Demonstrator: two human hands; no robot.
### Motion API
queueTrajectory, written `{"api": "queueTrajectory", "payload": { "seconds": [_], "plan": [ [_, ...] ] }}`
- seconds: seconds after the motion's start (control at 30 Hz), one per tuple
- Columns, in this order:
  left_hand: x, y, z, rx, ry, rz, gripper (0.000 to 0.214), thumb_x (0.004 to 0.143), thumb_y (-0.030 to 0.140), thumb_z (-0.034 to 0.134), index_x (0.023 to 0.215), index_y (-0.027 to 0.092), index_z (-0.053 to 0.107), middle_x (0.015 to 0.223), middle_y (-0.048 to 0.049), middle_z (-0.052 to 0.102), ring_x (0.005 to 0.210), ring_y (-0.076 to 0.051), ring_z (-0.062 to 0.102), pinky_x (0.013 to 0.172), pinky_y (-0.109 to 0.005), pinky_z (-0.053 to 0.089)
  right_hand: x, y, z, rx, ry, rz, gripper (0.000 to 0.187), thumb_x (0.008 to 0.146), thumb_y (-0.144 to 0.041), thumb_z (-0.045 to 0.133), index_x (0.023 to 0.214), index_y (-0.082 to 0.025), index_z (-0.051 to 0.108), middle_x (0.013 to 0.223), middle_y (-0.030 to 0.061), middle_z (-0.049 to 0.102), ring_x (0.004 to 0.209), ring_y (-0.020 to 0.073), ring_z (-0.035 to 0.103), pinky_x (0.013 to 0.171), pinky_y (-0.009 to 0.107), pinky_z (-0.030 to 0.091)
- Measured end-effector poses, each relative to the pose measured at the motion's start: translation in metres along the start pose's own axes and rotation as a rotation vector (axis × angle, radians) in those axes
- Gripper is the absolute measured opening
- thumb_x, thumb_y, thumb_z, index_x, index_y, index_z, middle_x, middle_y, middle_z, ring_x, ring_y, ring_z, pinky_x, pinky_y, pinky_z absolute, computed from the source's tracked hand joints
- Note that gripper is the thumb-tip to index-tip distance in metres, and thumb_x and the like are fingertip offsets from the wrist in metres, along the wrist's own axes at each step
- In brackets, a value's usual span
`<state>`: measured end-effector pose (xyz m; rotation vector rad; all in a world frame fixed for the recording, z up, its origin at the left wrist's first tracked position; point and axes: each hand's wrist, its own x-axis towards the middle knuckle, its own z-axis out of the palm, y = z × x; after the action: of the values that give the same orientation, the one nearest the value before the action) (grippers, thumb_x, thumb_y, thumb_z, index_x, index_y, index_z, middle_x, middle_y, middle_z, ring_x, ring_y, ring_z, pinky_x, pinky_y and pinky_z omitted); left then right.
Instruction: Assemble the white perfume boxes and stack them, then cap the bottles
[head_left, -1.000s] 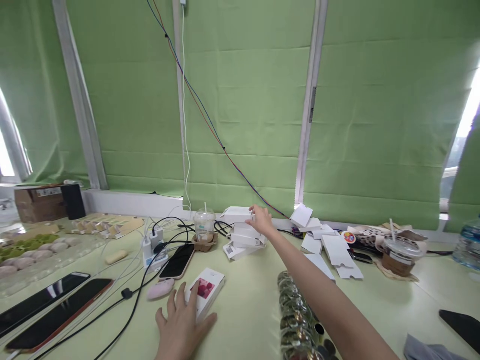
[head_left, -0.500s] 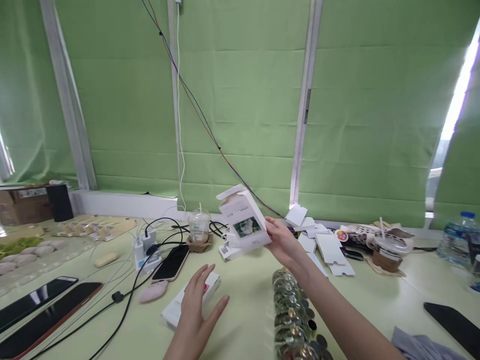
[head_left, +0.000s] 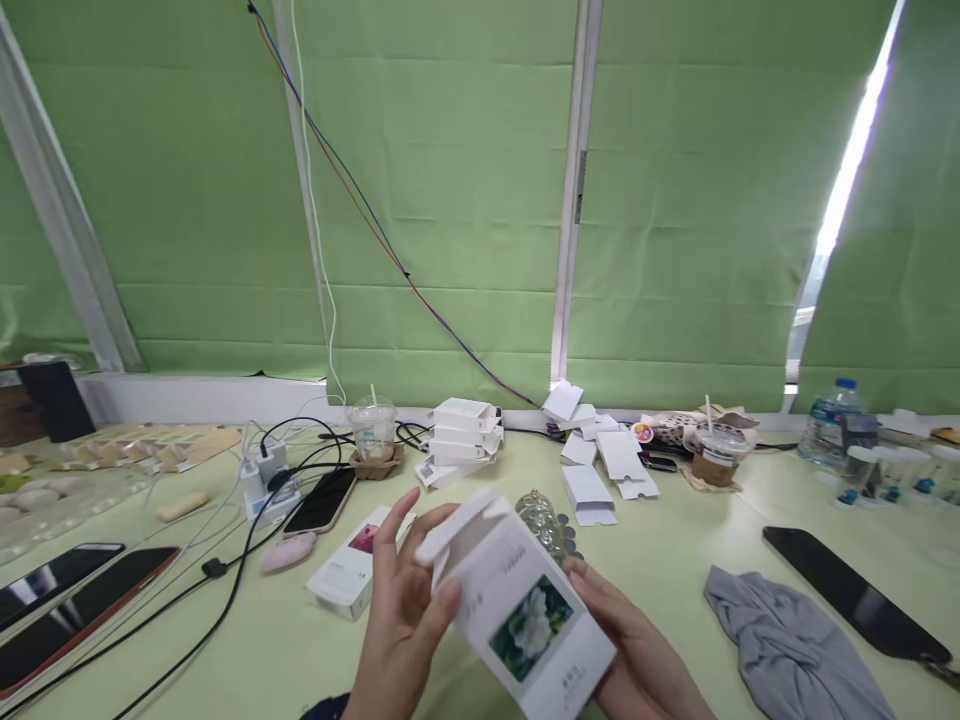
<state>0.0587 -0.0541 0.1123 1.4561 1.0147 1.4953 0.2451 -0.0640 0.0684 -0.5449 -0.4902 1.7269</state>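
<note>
In the head view, a white cardboard box (head_left: 517,570) with a photo of a white flower is tilted close in front of me, its top flap standing up. My right hand (head_left: 630,640) grips its lower right edge. At the upper left edge, my left hand (head_left: 412,600) has its thumb on the box and its fingers curled by the flap, the index finger raised. Partly hidden behind the box is a row of clear glass pieces (head_left: 540,515) with dark discs beside it. Left of my left hand lies another white box (head_left: 349,570) with a pink picture.
White boxes (head_left: 461,435) are stacked at the back; flat white cartons (head_left: 589,490) lie to their right. Cables, phones (head_left: 321,502) and a plastic cup (head_left: 373,430) occupy the left. A grey cloth (head_left: 787,640), a black slab (head_left: 855,590) and an iced drink (head_left: 716,460) are right.
My right hand has brought the flower box down from the back of the table towards me. My left hand has met it at the flap end. The view has turned right.
</note>
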Motion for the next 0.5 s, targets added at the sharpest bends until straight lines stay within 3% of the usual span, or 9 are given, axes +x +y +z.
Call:
{"api": "queueTrajectory", "payload": {
  "seconds": [0.07, 0.13, 0.27, 0.37, 0.43, 0.5],
  "plan": [
    [0.002, 0.001, -0.004, 0.074, -0.011, -0.003, 0.079, 0.077, 0.056, 0.063, 0.142, 0.029, 0.027, 0.129, -0.0081, 0.06, 0.118, -0.034, 0.056, 0.083, -0.035, 0.054, -0.005, -0.004, -0.004, 0.038, 0.074, -0.036, 0.034, 0.059, -0.025, 0.087, 0.083, -0.021, 0.064, 0.076, 0.001, 0.074, 0.066, 0.0168, 0.067, 0.065, 0.028, 0.051],
    [0.003, -0.001, -0.007, 0.124, -0.039, -0.004, 0.065, 0.078, 0.051, 0.063, 0.135, 0.028, 0.04, 0.128, -0.006, 0.061, 0.119, -0.033, 0.055, 0.089, -0.035, 0.052, -0.008, -0.007, -0.004, 0.075, 0.117, -0.054, 0.037, 0.057, -0.024, 0.087, 0.086, -0.022, 0.064, 0.077, 0.0009, 0.074, 0.067, 0.0187, 0.068, 0.066, 0.031, 0.052],
    [0.007, -0.006, -0.008, 0.171, -0.105, -0.08, 0.053, 0.081, 0.054, 0.057, 0.128, 0.029, 0.055, 0.143, -0.0015, 0.051, 0.132, -0.034, 0.042, 0.104, -0.038, 0.042, -0.01, -0.016, 0.0, 0.063, 0.079, -0.115, 0.041, 0.067, -0.045, 0.077, 0.1, -0.026, 0.063, 0.094, 0.0048, 0.075, 0.081, 0.0277, 0.07, 0.072, 0.041, 0.053],
    [0.01, -0.007, -0.004, 0.097, -0.136, -0.21, 0.063, 0.083, 0.056, 0.053, 0.14, 0.033, 0.042, 0.14, -0.0021, 0.053, 0.125, -0.033, 0.049, 0.091, -0.039, 0.051, -0.012, -0.021, 0.0, -0.04, 0.03, -0.215, 0.05, 0.075, -0.053, 0.066, 0.119, -0.032, 0.055, 0.102, 0.0046, 0.074, 0.089, 0.0302, 0.069, 0.075, 0.044, 0.052],
    [0.011, -0.006, -0.001, -0.052, -0.191, -0.303, 0.07, 0.084, 0.054, 0.051, 0.146, 0.034, 0.026, 0.126, -0.0046, 0.062, 0.099, -0.028, 0.064, 0.072, -0.036, 0.056, -0.014, -0.025, -0.001, -0.101, 0.023, -0.24, 0.059, 0.075, -0.049, 0.068, 0.128, -0.035, 0.048, 0.101, 0.0036, 0.074, 0.092, 0.03, 0.068, 0.077, 0.042, 0.051],
    [0.011, -0.006, 0.001, -0.211, -0.275, -0.363, 0.072, 0.086, 0.048, 0.052, 0.148, 0.036, 0.016, 0.108, -0.0035, 0.067, 0.075, -0.022, 0.065, 0.061, -0.033, 0.055, -0.017, -0.029, -0.001, -0.14, 0.031, -0.242, 0.071, 0.071, -0.043, 0.074, 0.134, -0.036, 0.042, 0.099, 0.0031, 0.074, 0.094, 0.0291, 0.067, 0.077, 0.039, 0.051]
  ]
}}
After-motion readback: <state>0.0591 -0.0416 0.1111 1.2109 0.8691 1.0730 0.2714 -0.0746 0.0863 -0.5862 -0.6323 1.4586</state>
